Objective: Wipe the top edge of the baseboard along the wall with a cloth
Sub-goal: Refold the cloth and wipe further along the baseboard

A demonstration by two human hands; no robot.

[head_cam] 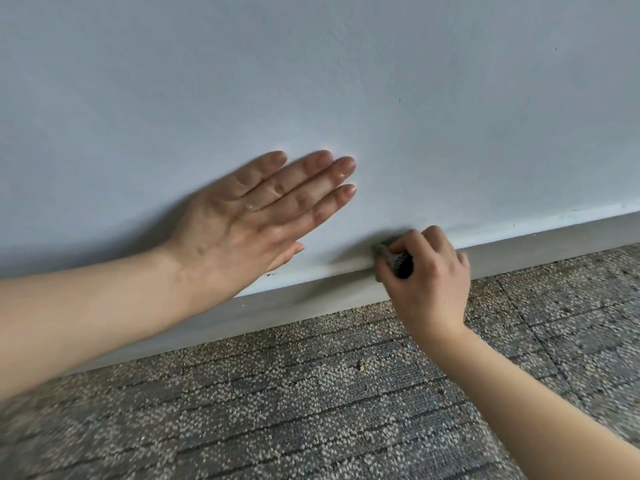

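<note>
Pressing a small bunched cloth (389,254) onto the top edge of the baseboard (298,304), the right hand (427,275) has its fingers (433,237) curled tightly round the wad. The cloth sits right where the wall (311,81) meets the baseboard, about midway along the stretch in view. The left hand (249,223) lies flat on the wall up and to the left, fingers straight and close together, holding nothing; it looks like a brace.

The cloth appears soft, light and easily squashed, so it should mould over the narrow ledge. A grip round the bunched middle, with some fabric left proud beneath the fingertips, seems best; a loose hold would likely let it unroll or drag. The baseboard is stiff and fixed and should bear firm pressure.

Most of the cloth is buried in the fist: only a grey corner and a darker patch show, so its full size cannot be told. Dust on the ledge is too fine to make out. The baseboard runs behind the left forearm and off the right edge.
</note>
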